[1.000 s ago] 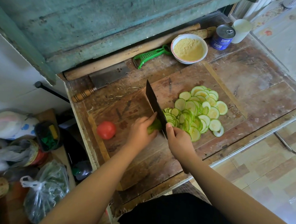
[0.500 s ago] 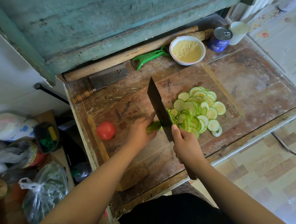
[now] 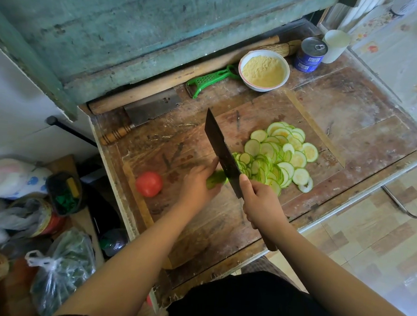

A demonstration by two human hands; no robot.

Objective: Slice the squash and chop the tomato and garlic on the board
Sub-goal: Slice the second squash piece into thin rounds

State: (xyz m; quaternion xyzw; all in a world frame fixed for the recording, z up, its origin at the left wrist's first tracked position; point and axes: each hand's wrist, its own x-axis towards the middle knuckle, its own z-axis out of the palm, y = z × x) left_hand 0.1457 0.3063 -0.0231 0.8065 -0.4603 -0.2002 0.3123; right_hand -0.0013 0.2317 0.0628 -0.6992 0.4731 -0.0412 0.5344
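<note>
Here the left hand point(image 3: 197, 182) curls its fingers over the short green stub of squash point(image 3: 216, 178) near the middle of the cutting board point(image 3: 265, 112), holding it down. The right hand point(image 3: 261, 206) is wrapped tight around the handle of a dark cleaver point(image 3: 222, 152), forefinger up by the blade's heel; the blade stands on edge just at the stub's 3 o'clock side, its tip pointing toward 11 o'clock. A heap of thin round squash slices point(image 3: 279, 157) fans out across the board at the blade's 3 o'clock, the nearest ones touching the steel. The tomato point(image 3: 149, 184) sits whole at the board's 9 o'clock edge, well apart from the left hand. Off the board at 11 o'clock lies a second cleaver point(image 3: 151, 107) with a wooden handle, and beside it a long rolling pin point(image 3: 174, 79). At 12 o'clock are a green peeler point(image 3: 207, 79) and a white bowl point(image 3: 284, 74) of yellow meal, with a blue tin can point(image 3: 311, 55) at 1 o'clock. No garlic can be made out.
</note>
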